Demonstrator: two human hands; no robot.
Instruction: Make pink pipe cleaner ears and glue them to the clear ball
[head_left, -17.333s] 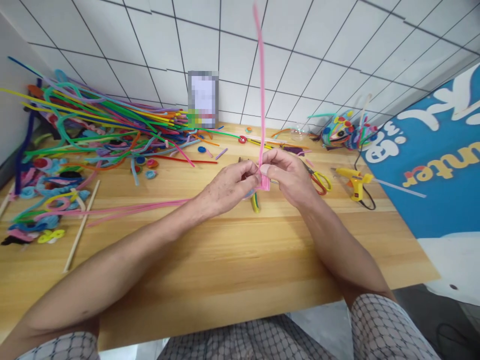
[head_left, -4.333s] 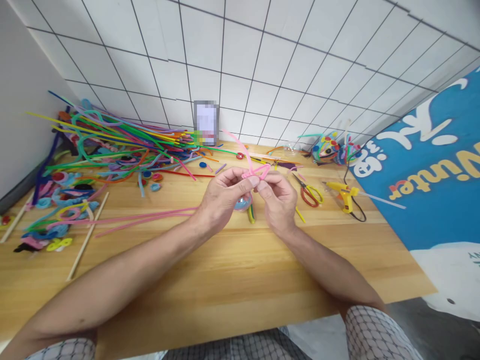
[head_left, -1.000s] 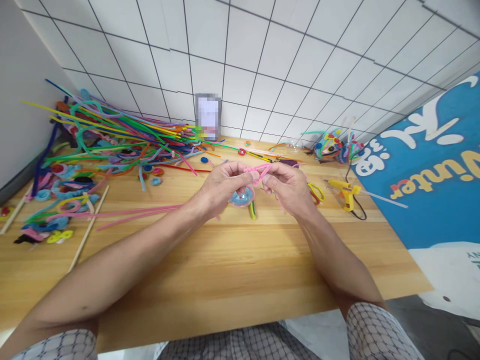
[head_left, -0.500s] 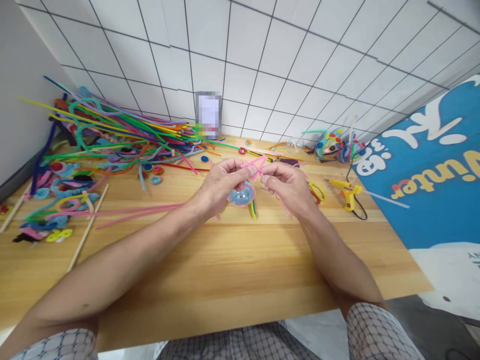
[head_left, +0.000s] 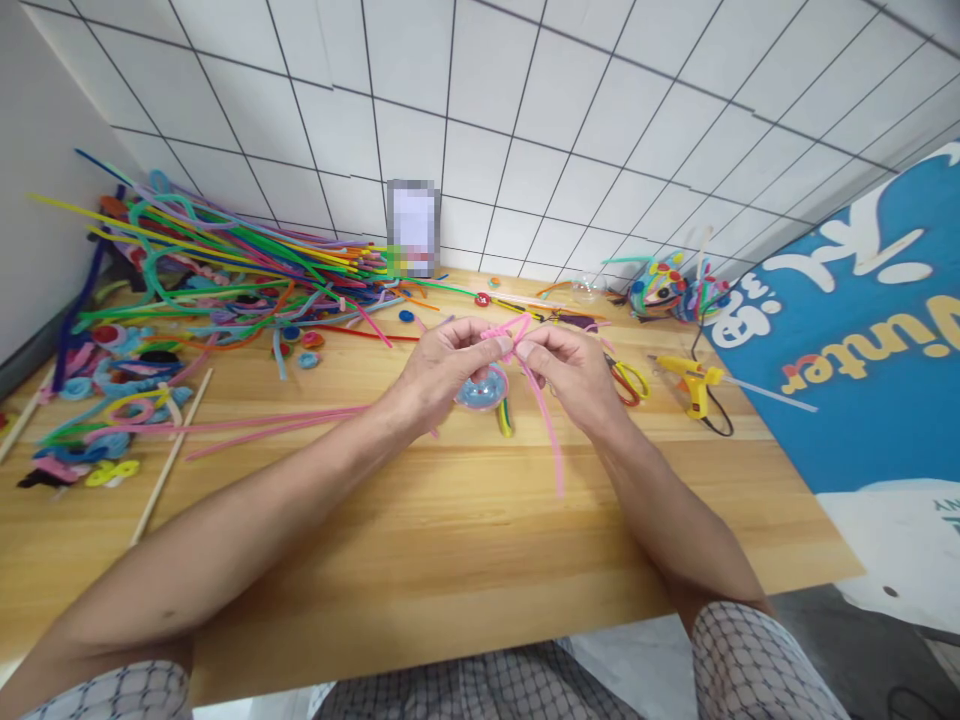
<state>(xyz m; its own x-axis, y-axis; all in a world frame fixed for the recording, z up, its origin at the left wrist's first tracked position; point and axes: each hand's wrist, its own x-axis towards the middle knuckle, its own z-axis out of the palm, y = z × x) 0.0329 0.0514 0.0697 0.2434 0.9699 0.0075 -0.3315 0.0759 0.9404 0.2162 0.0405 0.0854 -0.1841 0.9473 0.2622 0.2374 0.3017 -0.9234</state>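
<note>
- With left hand (head_left: 452,372) and right hand (head_left: 571,374) pinched closed, we are holding the folded pink pipe cleaner (head_left: 553,440) above the desk (head_left: 420,570), likely steadying its bends
- We are letting its tail dangle, seemingly for slack

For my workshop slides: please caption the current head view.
Left hand and right hand pinch a bent pink pipe cleaner above a wooden table, one end dangling.
</note>
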